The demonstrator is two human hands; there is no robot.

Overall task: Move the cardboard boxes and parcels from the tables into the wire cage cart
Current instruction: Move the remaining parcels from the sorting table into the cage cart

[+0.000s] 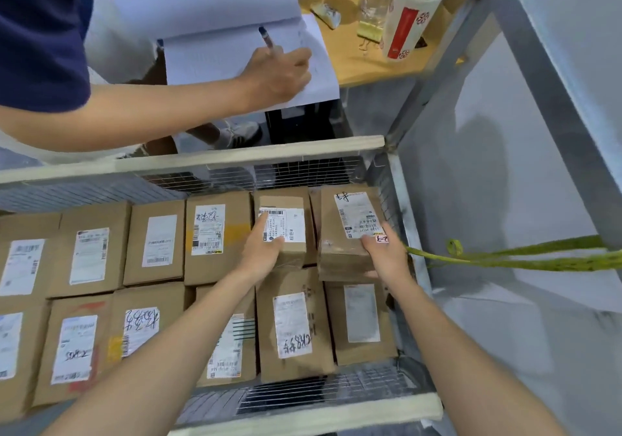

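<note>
Your left hand [261,255] grasps the near end of a small box [286,223], fingers curled up its left side and onto its white label. Your right hand [387,257] clutches the near right corner of a larger box [346,233], thumb on top by a small handwritten tag at the label's edge.

Both boxes are in the far right corner of the wire cage cart [202,161], side by side and touching, the larger one next to the cart's right wall. Both stand higher than the layer around them. You cannot tell whether they rest on that layer or are held just off it.

The rest of the cart is filled with labelled cardboard boxes [154,240], lying flat with labels up. They are packed edge to edge in two rows that run from your corner toward the cart's left side.

Beyond the cart's far rail, another person's hand [279,72] holds a pen [267,40] to an open notebook [215,55] lying partly on a wooden table [363,65]. A white paper cup [412,11] with a red band stands on that table, beyond the cart's far right corner. A green strap [505,257] runs away from the cart's right wall, just beside your right hand.
</note>
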